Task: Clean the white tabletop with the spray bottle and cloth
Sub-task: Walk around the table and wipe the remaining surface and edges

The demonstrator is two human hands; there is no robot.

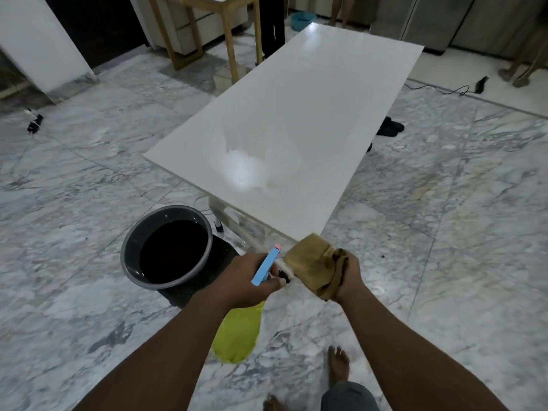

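Two hands are raised in front of the person, just short of the near corner of the white tabletop (296,123). The left hand (246,278) is curled round the neck of the spray bottle (237,336), whose yellow-green body hangs below the fist while its blue head points up towards that corner. The right hand (350,277) grips a bunched tan cloth (312,264). A flat fold of it reaches to the near corner, but I cannot tell whether it touches the top. Bottle head and cloth sit just beside each other, between the two hands.

The tabletop runs away from the person, long and glossy, with a bright sheen (240,167) towards its near left edge. On the marble floor (444,232) by the near left corner a grey basin (127,247) of dark liquid stands on a black mat (213,277). A pair of dark slippers (391,127) lies just past the right edge. Beyond the far left corner stands a wooden table frame (228,40), and a teal bowl (302,20) sits on the floor past the far end. The person's bare foot (338,366) is planted on the marble below the right forearm.
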